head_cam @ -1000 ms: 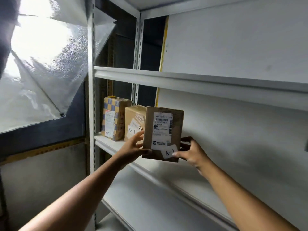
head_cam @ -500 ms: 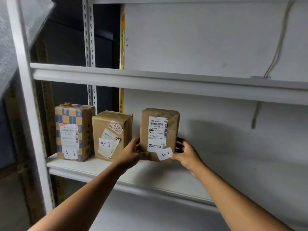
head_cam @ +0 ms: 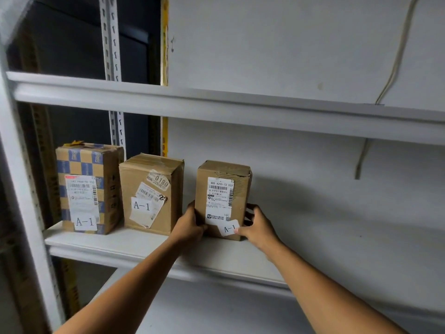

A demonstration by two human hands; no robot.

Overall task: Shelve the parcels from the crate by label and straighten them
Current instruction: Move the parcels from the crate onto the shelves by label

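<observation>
Head cam, looking up at a white metal shelf point(head_cam: 134, 239) against a pale wall. Three cardboard parcels standing upright in a row on it, each tagged A-1. Far left: checkered blue-and-tan parcel point(head_cam: 88, 186), shipping slip on the front, tag at the bottom. Middle: plain brown parcel point(head_cam: 150, 194), turned slightly off square, tape across the top, round 0180 sticker up high, tag stuck over a crooked slip. Right: narrow brown parcel point(head_cam: 222, 198), apart from the middle one by a small gap, base down on the shelf as far as can be told.

Left hand point(head_cam: 190, 227) wrapped round the narrow parcel's lower left edge, thumb on the front face, fingers behind and out of sight. Right hand point(head_cam: 257, 227) gripping the lower right corner, thumb tip pressing the loose A-1 tag point(head_cam: 228, 228), fingers curled round the side. Both forearms reaching up from below.

Upper shelf point(head_cam: 216, 102) bare in view, pale cable point(head_cam: 395, 59) running down the wall at right.
</observation>
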